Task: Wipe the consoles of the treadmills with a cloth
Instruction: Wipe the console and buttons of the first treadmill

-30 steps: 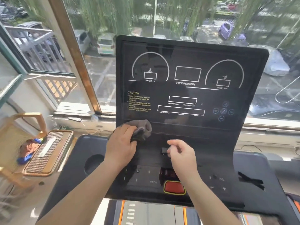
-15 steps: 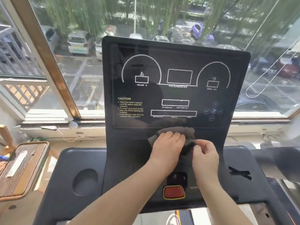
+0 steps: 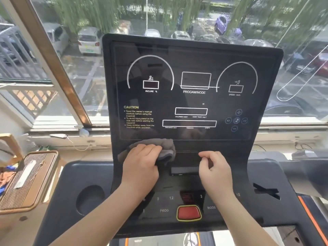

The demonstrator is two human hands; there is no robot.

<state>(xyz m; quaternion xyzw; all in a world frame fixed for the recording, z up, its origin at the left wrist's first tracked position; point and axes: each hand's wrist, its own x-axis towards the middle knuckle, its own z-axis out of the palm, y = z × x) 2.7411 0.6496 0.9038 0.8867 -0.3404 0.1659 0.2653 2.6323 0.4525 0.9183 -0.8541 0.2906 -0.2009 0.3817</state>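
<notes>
A black treadmill console (image 3: 193, 55) rises in front of me, with white dial outlines, a CAUTION text and a red stop button (image 3: 189, 212) low in the middle. My left hand (image 3: 142, 164) presses a grey cloth (image 3: 166, 148) against the console just below the display, at its lower left. My right hand (image 3: 215, 172) hovers over the console's lower middle with its fingers curled and nothing in them. Part of the cloth is hidden under my left hand.
A round cup holder (image 3: 89, 198) sits in the left wing of the console tray. A wooden chair with a ribbed brown box (image 3: 26, 180) stands at the left. A window (image 3: 79, 68) behind the console looks onto parked cars; cables lie on the sill.
My left hand has slid the cloth leftwards along the strip below the display. My right hand has let go of the cloth and now sits apart from it.
</notes>
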